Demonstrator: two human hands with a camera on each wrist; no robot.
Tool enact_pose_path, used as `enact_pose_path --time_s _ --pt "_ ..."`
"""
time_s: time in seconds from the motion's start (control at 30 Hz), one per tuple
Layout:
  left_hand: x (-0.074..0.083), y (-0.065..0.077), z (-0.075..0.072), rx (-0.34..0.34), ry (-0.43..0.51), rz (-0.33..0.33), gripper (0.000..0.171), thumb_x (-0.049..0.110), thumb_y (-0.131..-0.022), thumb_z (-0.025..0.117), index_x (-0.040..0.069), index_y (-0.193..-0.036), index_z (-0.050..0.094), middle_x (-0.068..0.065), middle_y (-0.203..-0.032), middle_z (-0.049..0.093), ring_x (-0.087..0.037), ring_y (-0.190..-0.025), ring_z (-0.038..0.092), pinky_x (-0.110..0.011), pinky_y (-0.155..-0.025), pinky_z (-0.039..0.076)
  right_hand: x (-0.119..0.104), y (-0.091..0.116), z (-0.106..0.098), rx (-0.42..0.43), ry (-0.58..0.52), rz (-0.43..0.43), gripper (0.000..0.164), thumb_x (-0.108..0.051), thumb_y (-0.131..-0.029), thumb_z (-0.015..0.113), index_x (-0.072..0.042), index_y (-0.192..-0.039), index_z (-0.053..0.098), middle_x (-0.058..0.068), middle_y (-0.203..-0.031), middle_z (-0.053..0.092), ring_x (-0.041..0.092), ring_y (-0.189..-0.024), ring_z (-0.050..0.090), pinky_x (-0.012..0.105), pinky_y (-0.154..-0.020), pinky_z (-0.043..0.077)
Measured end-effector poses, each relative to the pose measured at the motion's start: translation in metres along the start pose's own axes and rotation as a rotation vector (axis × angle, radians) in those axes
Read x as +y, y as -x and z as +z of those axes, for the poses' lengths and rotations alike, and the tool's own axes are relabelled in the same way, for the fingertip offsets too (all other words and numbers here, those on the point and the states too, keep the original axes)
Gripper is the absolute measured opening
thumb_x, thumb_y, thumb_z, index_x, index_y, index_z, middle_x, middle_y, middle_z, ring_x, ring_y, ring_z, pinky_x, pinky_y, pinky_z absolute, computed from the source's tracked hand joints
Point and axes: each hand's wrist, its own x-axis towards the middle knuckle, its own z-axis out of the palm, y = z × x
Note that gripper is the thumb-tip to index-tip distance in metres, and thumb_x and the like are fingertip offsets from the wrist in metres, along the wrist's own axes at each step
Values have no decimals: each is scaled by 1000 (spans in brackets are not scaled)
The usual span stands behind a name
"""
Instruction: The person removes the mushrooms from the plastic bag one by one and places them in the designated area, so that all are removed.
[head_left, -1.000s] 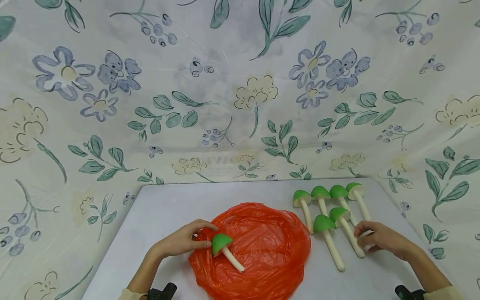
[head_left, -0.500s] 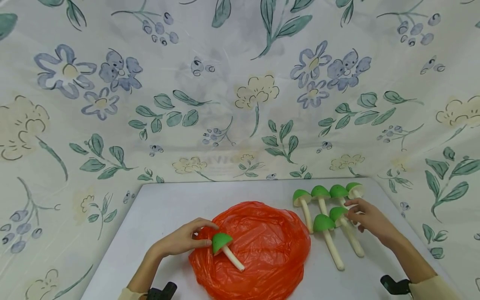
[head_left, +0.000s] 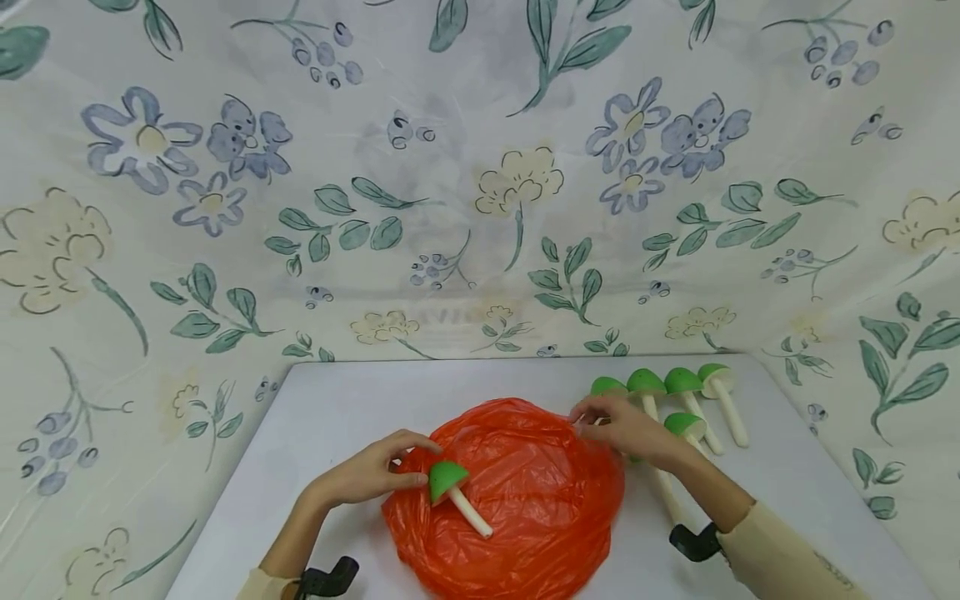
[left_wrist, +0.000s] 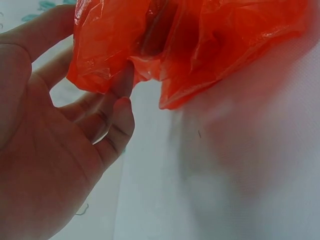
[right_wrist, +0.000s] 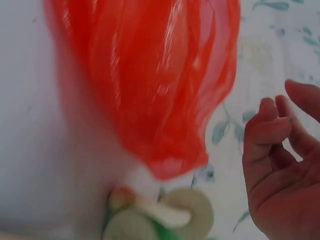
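Note:
A red plastic bag (head_left: 540,500) stands open-mouthed on the white tabletop. My left hand (head_left: 375,471) holds the bag's left rim; in the left wrist view the fingers (left_wrist: 112,132) curl at the red plastic (left_wrist: 225,45). A toy mushroom (head_left: 471,510) with a green cap and cream stem lies at the bag's left side, its cap close to the left thumb. My right hand (head_left: 622,425) is over the bag's right rim, fingers loosely bent. The right wrist view shows that hand (right_wrist: 285,170) apart from the bag (right_wrist: 150,90), with nothing in it.
Several more green-capped mushrooms (head_left: 726,398) lie at the right of the table (head_left: 352,387), some partly hidden behind my right hand and forearm. A floral cloth (head_left: 450,208) hangs behind the table's back edge and along the sides.
My right hand has moved left, from beside the mushrooms to the bag's right rim. The left hand, the bag and its mushroom stay in place.

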Motion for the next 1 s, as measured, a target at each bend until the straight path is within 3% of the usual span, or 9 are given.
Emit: enact_pose_path --time_s 0.13,0.3,0.5,0.7,0.87,1.0 --pt "0 0 1 0 -2 0 40 28 -96 70 14 -133 62 -9 -140 53 -36 -131 45 -62 -102 43 -17 -18 23 -158 85 -21 20 -24 -96 69 -12 -112 69 2 -99 64 23 -90 57 31 -70 50" --pt "0 2 2 -1 9 -1 40 27 -96 70 15 -133 62 -8 -139 53 -34 -129 46 -59 -101 44 -34 -34 46 -384 190 -35 22 -26 -95 69 -15 -115 71 -7 -102 65 17 -92 59 32 -72 52" --pt "1 5 1 2 5 -2 41 27 -96 70 14 -134 61 -9 -139 53 -35 -129 46 -60 -101 44 -47 -48 70 -597 179 -17 27 -26 -95 69 -19 -122 70 -9 -110 66 14 -97 60 32 -76 55" --pt "4 6 2 -7 6 5 41 27 -96 69 13 -134 61 -9 -139 53 -33 -127 47 -58 -101 45 -47 -49 92 -637 68 -3 27 -21 -97 66 -17 -124 70 -4 -118 67 16 -104 59 30 -85 52" --pt "5 6 2 -9 1 10 41 27 -96 69 13 -134 61 -8 -139 53 -32 -127 47 -56 -100 45 -43 -45 105 -668 -123 144 29 -22 -98 64 -21 -126 69 -3 -120 66 22 -92 63 32 -71 55" --pt "5 7 1 -9 5 2 40 27 -96 69 14 -134 61 -9 -139 52 -33 -127 47 -57 -100 45 -39 -42 112 -695 -218 230 32 -21 -100 62 -20 -131 67 3 -121 65 23 -90 62 29 -69 54"
